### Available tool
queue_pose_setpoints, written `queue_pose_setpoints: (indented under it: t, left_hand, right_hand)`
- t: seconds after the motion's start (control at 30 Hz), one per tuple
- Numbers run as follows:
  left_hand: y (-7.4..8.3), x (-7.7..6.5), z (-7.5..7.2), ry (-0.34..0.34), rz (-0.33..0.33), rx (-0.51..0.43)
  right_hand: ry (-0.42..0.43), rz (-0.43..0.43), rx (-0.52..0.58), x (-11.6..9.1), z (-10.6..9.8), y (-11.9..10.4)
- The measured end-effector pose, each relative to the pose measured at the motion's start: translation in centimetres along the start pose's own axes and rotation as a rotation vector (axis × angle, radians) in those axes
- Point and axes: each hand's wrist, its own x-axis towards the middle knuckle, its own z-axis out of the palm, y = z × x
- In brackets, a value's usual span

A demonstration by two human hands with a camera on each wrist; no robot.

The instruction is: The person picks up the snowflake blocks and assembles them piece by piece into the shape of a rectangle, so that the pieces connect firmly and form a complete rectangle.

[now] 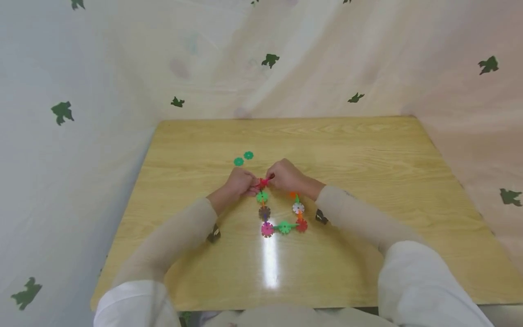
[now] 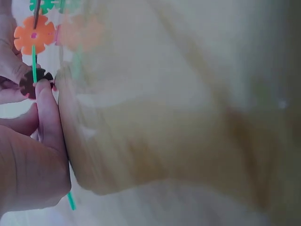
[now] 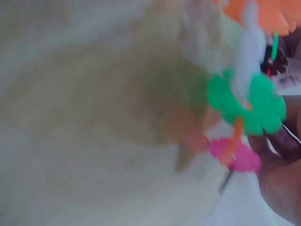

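Note:
Flower-shaped notched plastic discs, slotted together, form a chain on the table. In the head view my left hand [image 1: 241, 182] pinches the chain's far left end, at a red disc [image 1: 263, 182]. Opposite it, my right hand [image 1: 284, 175] pinches a small dark disc [image 1: 271, 176] beside a pink piece. From there the chain runs towards me through a green disc [image 1: 262, 196], a brown disc [image 1: 264, 213] and a pink disc [image 1: 267, 229], then right and back up past a white disc [image 1: 298, 208]. The left wrist view shows fingertips on a dark disc [image 2: 29, 85].
Two loose green discs [image 1: 239, 161] lie beyond my left hand. The wooden table [image 1: 367, 150] meets a pale cloth backdrop [image 1: 220, 63] with green bird shapes at its far edge. A small dark device [image 1: 321, 216] hangs under the right wrist.

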Motion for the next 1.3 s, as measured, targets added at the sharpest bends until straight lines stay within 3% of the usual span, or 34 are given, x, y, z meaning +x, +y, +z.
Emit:
queue_pose_setpoints:
  t: [0.17,0.33,0.53,0.73,0.9,1.13,1.3]
  left_hand:
    - [-0.2,0.1,-0.5,-0.046,0.006,0.037]
    - [-0.2,0.1,-0.5,-0.061,0.006,0.023]
    - [-0.3,0.0,0.0,-0.069,0.009,0.025]
    - [-0.4,-0.1,-0.1,-0.055,0.010,0.015]
    - [-0.6,-0.1,-0.3,-0.027,0.013,0.015]
    - [-0.6,0.1,-0.2,-0.050,0.007,0.011]
    - [-0.2,-0.2,-0.2,-0.032,0.003,0.010]
  right_hand:
    - [-0.187,0.027,0.028,2.1,-2.5,0.5]
    - [-0.169,0.102,0.048,6.0,-3.7,1.8]
    - [-0.190,0.024,-0.131,9.0,-1.6,2.4]
    - [-0.178,0.077,-0.198,8.6,-1.0,2.7]
    - [-0.158,0.083,-0.146,7.7,-1.0,2.8]
    - [-0.181,0.110,-0.149,6.6,-1.1,2.9]
    - [-0.204,0.142,-0.056,5.0,-1.5,3.2]
